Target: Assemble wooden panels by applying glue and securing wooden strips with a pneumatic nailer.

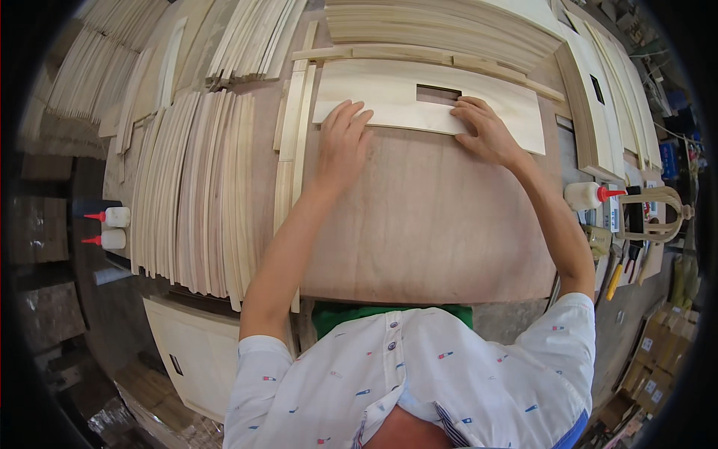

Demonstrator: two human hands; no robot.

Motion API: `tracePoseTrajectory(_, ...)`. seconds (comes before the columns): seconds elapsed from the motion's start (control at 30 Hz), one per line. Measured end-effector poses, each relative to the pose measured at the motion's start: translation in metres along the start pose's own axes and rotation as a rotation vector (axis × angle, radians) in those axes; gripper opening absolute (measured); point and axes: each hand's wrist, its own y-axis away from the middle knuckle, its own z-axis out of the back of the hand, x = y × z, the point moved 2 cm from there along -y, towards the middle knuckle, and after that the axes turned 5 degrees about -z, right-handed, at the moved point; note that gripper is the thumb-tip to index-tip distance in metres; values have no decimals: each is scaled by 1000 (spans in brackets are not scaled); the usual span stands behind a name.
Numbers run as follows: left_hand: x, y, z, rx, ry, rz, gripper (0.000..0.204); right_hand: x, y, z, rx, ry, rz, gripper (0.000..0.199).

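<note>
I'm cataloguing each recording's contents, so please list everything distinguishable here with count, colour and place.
Slotted panel: one, pale, under both hands
Worktop: one, brown, beneath it
Strip stacks: many strips, pale, left and far left
Long strips: several, pale, left of and behind the panel
Board stack: many boards, light brown, far side
Bottles: three, white with red tips, two left, one right
Arched frame: one, tan, right
Yellow-handled tool: one, right
Cardboard boxes: several, brown, lower right
Other clutter: too small to tell
Shirt: one, white, patterned, bottom
Left hand: one, panel's near edge
Right hand: one, beside the slot
</note>
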Motion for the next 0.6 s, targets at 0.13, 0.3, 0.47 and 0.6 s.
tracePoseTrajectory(0.13, 17, -11, -11, 36, -57, -18, 32, 0, -11, -6, -11, -55, 24, 42)
tracePoseTrajectory(0.3, 30, -12, -18, 81, -64, 12, 35, -12, -9, -16, -62, 12, 83, 47)
tracePoseTrajectory(0.47, 38, -9, -21, 83, -63, 26, 35, -31, 29, -9, -335, 26, -82, 50)
tracePoseTrajectory(0.6, 40, -7, -21, 64, -87, -11, 35, -60, 80, 26, -482, 172, -491, 54)
